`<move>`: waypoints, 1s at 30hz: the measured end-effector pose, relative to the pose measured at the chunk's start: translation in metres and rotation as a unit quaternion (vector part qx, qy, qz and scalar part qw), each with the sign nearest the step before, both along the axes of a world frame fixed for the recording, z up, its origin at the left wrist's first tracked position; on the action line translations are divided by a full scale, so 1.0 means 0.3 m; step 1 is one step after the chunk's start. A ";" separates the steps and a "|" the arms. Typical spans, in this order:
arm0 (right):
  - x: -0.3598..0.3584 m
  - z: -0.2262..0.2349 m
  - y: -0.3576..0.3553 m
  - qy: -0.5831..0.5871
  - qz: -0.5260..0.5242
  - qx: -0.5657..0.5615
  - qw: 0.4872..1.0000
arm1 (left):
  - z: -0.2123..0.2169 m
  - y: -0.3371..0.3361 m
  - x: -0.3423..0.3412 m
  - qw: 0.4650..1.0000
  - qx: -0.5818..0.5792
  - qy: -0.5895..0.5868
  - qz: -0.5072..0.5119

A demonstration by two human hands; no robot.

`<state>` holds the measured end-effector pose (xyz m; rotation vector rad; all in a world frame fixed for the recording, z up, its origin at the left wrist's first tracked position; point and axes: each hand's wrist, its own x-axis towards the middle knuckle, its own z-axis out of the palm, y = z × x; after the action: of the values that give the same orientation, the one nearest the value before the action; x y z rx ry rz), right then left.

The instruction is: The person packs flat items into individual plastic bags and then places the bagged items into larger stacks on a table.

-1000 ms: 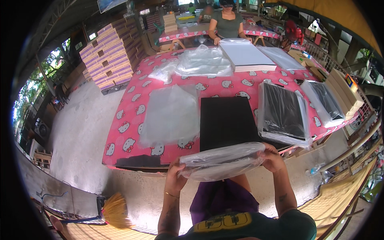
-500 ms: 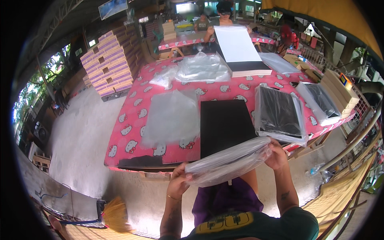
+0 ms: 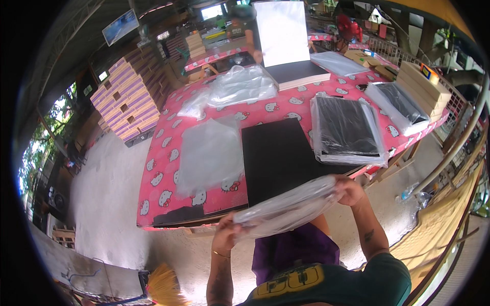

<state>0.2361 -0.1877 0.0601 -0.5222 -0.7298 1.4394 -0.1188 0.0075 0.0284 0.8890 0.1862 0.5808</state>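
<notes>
A floppy bundle of clear plastic sleeves (image 3: 288, 206) is stretched between my hands, just off the near edge of the table. My left hand (image 3: 226, 231) grips its left end and my right hand (image 3: 349, 191) its right end, fingers closed on both sides. Behind the bundle lies a flat black sheet (image 3: 278, 155), its near part hidden by the plastic. To its left is a flat pile of translucent plastic sleeves (image 3: 209, 155). Right of it sits a stack of black sheets in clear plastic (image 3: 348, 127).
The pink patterned table (image 3: 158, 188) carries crumpled plastic (image 3: 240, 86), another wrapped black stack (image 3: 400, 104) and cardboard boxes (image 3: 421, 89). Across it, a person holds a large white sheet (image 3: 283, 33) upright over a black-topped stack (image 3: 301, 75). Piled boxes (image 3: 127, 97) stand left; a broom (image 3: 166, 286) lies lower left.
My view has tilted and shifted slightly. Both hands still hold the plastic bundle, which looks blurred by motion and narrower. Across the table, the white sheet now stands more upright.
</notes>
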 end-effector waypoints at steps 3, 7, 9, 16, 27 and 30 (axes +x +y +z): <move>0.019 -0.084 -0.043 -0.401 -0.018 -0.088 0.912 | 0.061 -0.005 0.051 0.993 -0.048 0.001 0.111; -0.109 -0.155 -0.048 -0.366 -0.283 -0.190 0.866 | -0.074 -0.041 0.099 0.959 0.177 0.129 0.180; -0.153 -0.206 -0.040 -0.331 -0.395 -0.184 0.837 | -0.171 -0.084 0.138 0.936 0.206 0.167 0.232; -0.213 -0.265 -0.054 -0.369 -0.433 -0.211 0.795 | -0.193 -0.172 0.263 0.868 0.174 0.255 0.390; -0.215 -0.230 -0.048 -0.433 -0.456 -0.216 0.747 | -0.098 -0.159 0.228 0.868 0.196 0.346 0.298; -0.200 -0.199 -0.046 -0.380 -0.502 -0.210 0.748 | -0.080 -0.169 0.230 0.843 0.241 0.350 0.329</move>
<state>0.1762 -0.2016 0.0004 -1.6304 -0.5536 0.2814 -0.0498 -0.0433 0.0043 1.5275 1.0835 0.9414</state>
